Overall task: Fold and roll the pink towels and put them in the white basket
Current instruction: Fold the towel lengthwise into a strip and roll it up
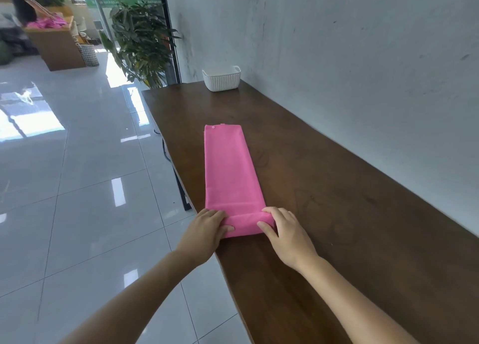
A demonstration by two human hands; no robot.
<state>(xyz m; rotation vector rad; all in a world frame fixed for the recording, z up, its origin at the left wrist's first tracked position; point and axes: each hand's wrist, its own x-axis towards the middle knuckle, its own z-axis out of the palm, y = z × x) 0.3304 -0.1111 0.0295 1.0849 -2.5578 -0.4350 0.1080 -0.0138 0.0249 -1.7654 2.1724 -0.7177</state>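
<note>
Reader: Room and surface first, please. What is around?

Describer: Long dark wooden table (337,188) running along a pale grey wall (337,45). Glossy white floor tiles (77,175) lie to the left, and a leafy potted plant (141,40) stands past the table's far end. Far back and blurred, a pile of pink cloth (48,23) sits on a wooden counter (57,48). A person beside it is cut off by the top edge.

Reader: Where is the towel?

Describer: Pink towel (228,167), folded into a long narrow strip, lying flat on the table and stretching away from the viewer. Its near end is rolled up low; how many turns cannot be told.

Reader: And the hands?

Describer: Left hand (206,231) grips the roll's left end and right hand (285,233) grips its right end. Fingers curl over the top, and thumbs press the near side.

Reader: The basket?

Describer: White ribbed basket (221,80) at the table's far end, just beside the wall, well apart from the towel. Its front wall hides its bottom.
</note>
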